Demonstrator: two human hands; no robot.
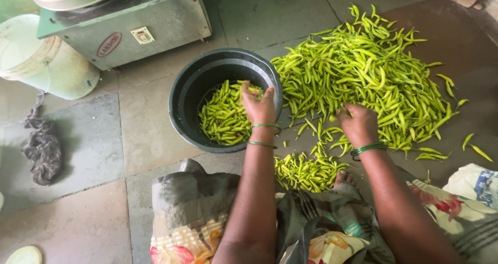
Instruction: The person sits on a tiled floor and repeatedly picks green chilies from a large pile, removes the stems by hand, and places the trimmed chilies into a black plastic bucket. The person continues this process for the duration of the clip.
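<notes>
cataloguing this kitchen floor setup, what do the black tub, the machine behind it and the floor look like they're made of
Black tub: probably plastic, smooth with a dull sheen and a rolled rim. Machine: looks like painted sheet metal, grey-green, with flat panels and crisp edges. Floor: seemingly stone slabs, matte and mottled, with visible joints.

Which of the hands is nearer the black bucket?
Left. The left hand is over the black bucket, above its chillies; the right hand is off to its right, on the floor pile.
</notes>
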